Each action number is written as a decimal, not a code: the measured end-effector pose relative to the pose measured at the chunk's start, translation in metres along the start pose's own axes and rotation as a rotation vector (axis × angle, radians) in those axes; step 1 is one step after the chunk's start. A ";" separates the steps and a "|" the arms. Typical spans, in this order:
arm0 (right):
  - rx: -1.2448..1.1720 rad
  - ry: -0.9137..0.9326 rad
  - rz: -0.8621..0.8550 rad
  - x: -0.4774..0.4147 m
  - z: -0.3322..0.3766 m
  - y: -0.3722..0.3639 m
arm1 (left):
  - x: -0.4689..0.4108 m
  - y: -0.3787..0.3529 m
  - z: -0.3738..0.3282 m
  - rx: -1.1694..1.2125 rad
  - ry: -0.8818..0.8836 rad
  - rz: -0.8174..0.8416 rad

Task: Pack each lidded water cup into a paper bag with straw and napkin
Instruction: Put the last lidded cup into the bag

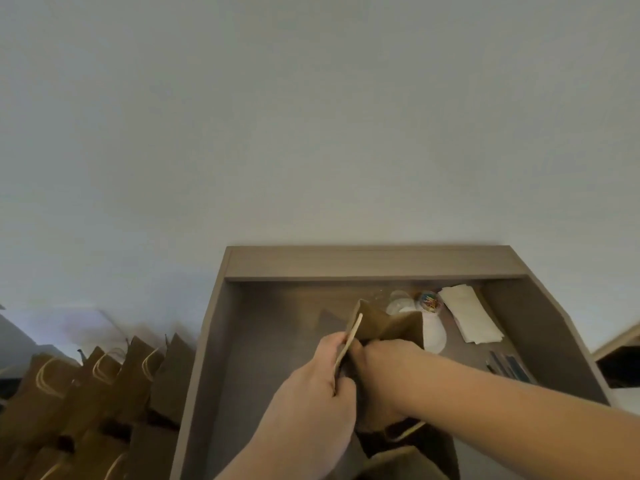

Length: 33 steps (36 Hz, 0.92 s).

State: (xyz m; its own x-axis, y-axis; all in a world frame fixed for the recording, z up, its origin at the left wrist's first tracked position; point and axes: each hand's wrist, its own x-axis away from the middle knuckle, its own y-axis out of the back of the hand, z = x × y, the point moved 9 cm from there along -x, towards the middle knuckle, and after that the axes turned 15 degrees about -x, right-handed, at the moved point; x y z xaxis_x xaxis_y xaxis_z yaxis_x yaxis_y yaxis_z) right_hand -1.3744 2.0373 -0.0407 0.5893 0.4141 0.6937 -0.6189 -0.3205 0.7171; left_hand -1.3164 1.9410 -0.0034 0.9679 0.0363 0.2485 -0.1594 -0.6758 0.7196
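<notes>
A brown paper bag (pixel 388 325) stands open on the wooden desk (pixel 277 341), near its middle. My left hand (pixel 311 379) pinches the bag's near left rim with its paper handle. My right hand (pixel 381 362) reaches down into the bag's mouth, its fingers hidden inside. Behind the bag stand clear lidded cups (pixel 401 303), partly hidden. A stack of white napkins (pixel 471 317) lies at the back right. Dark wrapped straws (pixel 509 365) lie on the right side.
Several brown paper bags with handles (pixel 104 379) stand in a row on the left, off the desk. Another brown bag (pixel 408 459) lies at the near edge. A small tub of coloured clips (pixel 429 301) sits by the cups. The desk has raised side walls (pixel 547 341).
</notes>
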 end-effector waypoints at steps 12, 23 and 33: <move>0.005 -0.046 0.022 -0.031 0.016 -0.008 | 0.003 0.033 -0.001 -0.063 -0.018 -0.033; -0.371 0.153 -0.292 0.042 0.003 0.037 | -0.007 0.056 0.016 -0.090 0.006 -0.120; -1.328 0.507 -0.709 0.112 -0.085 0.063 | -0.014 0.055 0.024 -0.104 0.078 -0.141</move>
State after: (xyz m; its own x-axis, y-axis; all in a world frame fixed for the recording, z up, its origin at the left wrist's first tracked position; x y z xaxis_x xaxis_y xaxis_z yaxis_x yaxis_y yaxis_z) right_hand -1.3912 2.1360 0.0764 0.8847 0.4653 -0.0293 -0.4593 0.8806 0.1167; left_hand -1.3344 1.8856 0.0173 0.9647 0.1849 0.1874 -0.0467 -0.5803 0.8131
